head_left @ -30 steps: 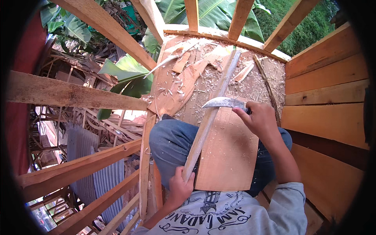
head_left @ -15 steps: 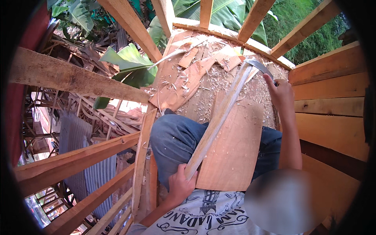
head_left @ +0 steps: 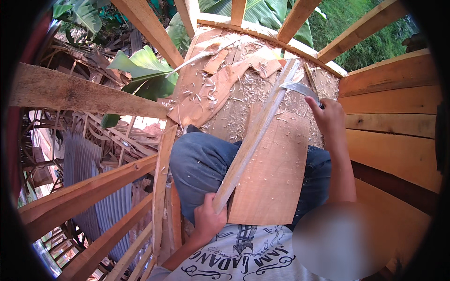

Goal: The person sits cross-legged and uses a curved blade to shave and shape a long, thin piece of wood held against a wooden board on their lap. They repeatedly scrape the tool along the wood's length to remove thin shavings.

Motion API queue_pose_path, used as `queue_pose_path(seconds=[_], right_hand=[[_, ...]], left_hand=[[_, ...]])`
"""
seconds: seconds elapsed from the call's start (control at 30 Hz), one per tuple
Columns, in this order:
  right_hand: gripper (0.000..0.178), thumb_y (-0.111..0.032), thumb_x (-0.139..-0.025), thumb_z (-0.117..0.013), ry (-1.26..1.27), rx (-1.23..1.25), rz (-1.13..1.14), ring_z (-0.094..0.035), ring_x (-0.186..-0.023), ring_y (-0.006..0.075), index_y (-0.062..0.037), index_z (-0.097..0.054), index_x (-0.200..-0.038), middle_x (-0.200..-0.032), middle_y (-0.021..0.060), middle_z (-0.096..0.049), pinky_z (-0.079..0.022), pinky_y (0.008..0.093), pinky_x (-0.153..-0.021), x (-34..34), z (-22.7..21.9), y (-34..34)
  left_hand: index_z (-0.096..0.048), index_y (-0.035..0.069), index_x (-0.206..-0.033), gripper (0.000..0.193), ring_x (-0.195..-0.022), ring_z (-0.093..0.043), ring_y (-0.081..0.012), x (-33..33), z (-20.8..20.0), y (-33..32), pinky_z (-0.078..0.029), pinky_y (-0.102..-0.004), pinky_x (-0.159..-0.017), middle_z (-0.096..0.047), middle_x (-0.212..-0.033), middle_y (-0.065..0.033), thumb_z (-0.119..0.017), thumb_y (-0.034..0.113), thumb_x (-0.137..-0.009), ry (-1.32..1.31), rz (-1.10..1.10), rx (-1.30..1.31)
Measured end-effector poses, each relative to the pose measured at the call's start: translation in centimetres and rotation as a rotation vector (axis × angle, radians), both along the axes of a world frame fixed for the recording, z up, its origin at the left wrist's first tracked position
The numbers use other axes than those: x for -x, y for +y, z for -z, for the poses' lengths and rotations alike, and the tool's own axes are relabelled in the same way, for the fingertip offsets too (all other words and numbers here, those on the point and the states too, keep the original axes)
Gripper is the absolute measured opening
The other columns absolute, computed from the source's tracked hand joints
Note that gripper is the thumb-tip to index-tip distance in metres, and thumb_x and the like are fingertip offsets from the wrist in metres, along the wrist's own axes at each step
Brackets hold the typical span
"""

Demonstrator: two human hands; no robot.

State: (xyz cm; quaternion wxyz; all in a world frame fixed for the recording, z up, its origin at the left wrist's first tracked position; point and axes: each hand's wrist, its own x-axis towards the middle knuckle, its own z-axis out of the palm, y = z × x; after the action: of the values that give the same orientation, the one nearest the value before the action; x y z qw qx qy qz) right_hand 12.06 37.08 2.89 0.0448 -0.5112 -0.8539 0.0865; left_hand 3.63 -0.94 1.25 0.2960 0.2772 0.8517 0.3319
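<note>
My left hand (head_left: 208,219) is closed round the near end of a long wooden strip (head_left: 251,145). The strip slants away to the right across my lap, its far end over the shavings. In my right hand (head_left: 331,121) is the handle of a knife (head_left: 300,88) with a curved metal blade; my fingers hide most of the handle. The blade touches the strip a little below its far end, and pale freshly cut wood shows there. Under the strip, a flat brown board (head_left: 276,173) rests on my legs, reaching to my shirt.
Curled wood shavings (head_left: 241,98) and broken board pieces (head_left: 218,96) cover the plank floor ahead. Wooden rails (head_left: 93,185) stand on the left, a plank wall (head_left: 389,124) on the right. Beyond the left rails lie scrap wood and corrugated sheets (head_left: 112,215). A banana leaf (head_left: 143,70) pokes in.
The knife blade has slid down the strip toward me from its far tip, my right hand moving nearer with it. My left hand keeps its hold. The whole view has shifted slightly.
</note>
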Motion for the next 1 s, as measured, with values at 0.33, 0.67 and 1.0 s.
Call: queue_pose_path(seconds=[0.33,0.67,1.0], right_hand=[[0.031,-0.027,-0.089,-0.062,0.469,0.213,0.157,-0.06,-0.06,0.0272,0.0034,-0.056,-0.089,-0.064,0.0146,-0.058,-0.044,0.0351,-0.055,-5.2,0.7,-1.4],[0.023,-0.014,-0.09,-0.059,0.355,0.038,-0.405,-0.062,-0.071,0.0382,0.0008,-0.054,-0.106,-0.084,0.02,-0.061,-0.047,0.0434,-0.058,-2.3,1.4,-4.3],[0.017,-0.019,-0.092,-0.055,0.318,0.046,-0.495,-0.06,-0.064,0.0358,-0.0019,-0.054,-0.095,-0.074,0.0168,-0.059,-0.046,0.0432,-0.056,-2.1,-0.8,-3.9]], left_hand=[[-0.051,0.003,-0.098,0.026,-0.071,-0.065,-0.0402,0.1,0.3,-0.1,-0.051,-0.0459,-0.062,-0.064,-0.074,-0.0226,-0.064,0.009,-0.077,-0.063,-0.022,-0.03],[-0.05,0.003,-0.097,0.024,-0.07,-0.065,-0.0404,0.2,-0.2,0.3,-0.051,-0.0468,-0.061,-0.064,-0.073,-0.0223,-0.063,0.009,-0.078,-0.064,-0.013,-0.039],[-0.049,0.003,-0.096,0.024,-0.07,-0.064,-0.041,0.6,-0.4,0.2,-0.051,-0.0464,-0.061,-0.064,-0.072,-0.0221,-0.064,0.009,-0.078,-0.097,-0.004,-0.024]])
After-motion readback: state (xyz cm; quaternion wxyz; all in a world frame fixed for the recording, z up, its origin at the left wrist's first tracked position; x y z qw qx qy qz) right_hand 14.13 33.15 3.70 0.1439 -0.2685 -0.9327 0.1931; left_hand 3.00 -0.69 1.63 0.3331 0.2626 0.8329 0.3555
